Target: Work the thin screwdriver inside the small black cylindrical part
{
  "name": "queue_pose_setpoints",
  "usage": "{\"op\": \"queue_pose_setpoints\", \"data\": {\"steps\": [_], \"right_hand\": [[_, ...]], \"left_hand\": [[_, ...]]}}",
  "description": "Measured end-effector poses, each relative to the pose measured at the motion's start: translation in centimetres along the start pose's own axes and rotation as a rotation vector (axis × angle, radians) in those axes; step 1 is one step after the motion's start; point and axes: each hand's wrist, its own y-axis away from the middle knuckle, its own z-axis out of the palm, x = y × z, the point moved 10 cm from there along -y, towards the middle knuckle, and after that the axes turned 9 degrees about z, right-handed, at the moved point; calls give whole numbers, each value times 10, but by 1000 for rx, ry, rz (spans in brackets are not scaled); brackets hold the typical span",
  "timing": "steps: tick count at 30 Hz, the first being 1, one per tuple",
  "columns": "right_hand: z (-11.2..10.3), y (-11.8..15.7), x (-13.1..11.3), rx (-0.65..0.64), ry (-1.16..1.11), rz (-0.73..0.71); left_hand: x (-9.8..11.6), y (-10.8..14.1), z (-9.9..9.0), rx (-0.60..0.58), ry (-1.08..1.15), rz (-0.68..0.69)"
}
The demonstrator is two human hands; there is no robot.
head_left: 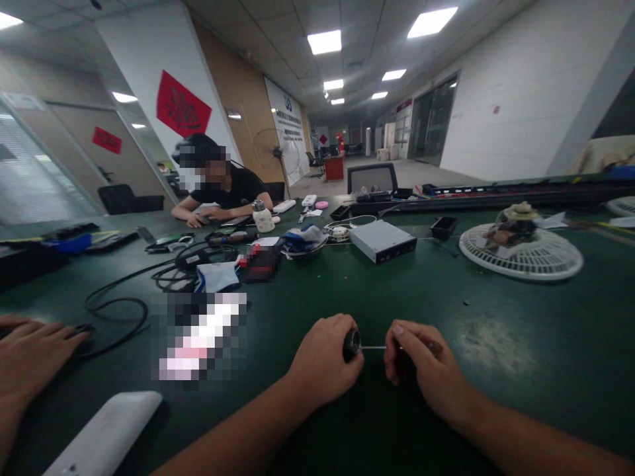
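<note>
A screwdriver with a dark handle (352,344) and a thin metal shaft (373,348) lies level just above the green table (397,297). My left hand (325,357) is wrapped round the handle. At the tip end of the shaft is my right hand (421,360), its fingers curled in; whether they pinch the tip or something small is hidden. Beyond both hands sits a grey disc drive (383,240) with a black front.
A white fan grille (520,251) with a motor stands at the right. Black cables (116,301) and a cloth (218,276) lie at the left. Another person's hand (40,350) rests near a white object (106,433). A person (223,178) leans on the far side.
</note>
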Motion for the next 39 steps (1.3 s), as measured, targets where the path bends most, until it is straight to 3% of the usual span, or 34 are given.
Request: {"op": "queue_pose_setpoints", "data": {"steps": [5,11,17,24,33,39], "right_hand": [[-6,-1,-2,64,17,-10],[4,0,-2,-51,-20,-16],[-6,-2,3,69,15,6],[2,-3,-1,-46,-13,-12],[0,-4,3,-65,-119,4],[1,-1,2,-65,-46,2]], "left_hand": [[2,-1,-1,-2,-3,17],[2,0,2,3,-14,34],[3,-1,1,-9,-9,33],[3,-1,2,-14,-9,30],[4,0,1,-22,-1,31],[4,0,0,-22,-3,26]]}}
